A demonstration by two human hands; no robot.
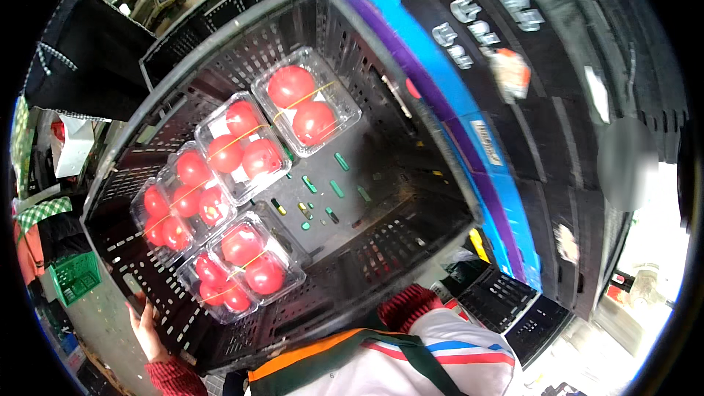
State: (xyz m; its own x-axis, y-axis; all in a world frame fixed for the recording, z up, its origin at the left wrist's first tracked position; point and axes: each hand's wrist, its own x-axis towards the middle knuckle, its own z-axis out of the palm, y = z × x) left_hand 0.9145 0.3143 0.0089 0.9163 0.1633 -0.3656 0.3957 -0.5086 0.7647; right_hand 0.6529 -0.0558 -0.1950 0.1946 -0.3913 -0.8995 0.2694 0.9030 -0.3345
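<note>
A large black plastic crate (433, 242) with slotted walls fills the middle of the view, tilted in front of me. Clear plastic boxes of red tomatoes stand along its left and far sides, with rubber bands around them. One tomato box (312, 106) sits at the far end; another (253, 260) lies against the near wall. My left hand (149, 330) is closed on the crate's left end, at its handle. The right sleeve (411, 308) reaches to the crate's near wall, and my right hand is hidden behind that wall.
Small green scraps (309, 185) lie on the crate's bottom. To the right rises a stack of black crates (543, 147), with a blue and purple edge (469, 154) beside it. A green basket (75, 279) stands on the floor at left. Another black crate (227, 18) is behind.
</note>
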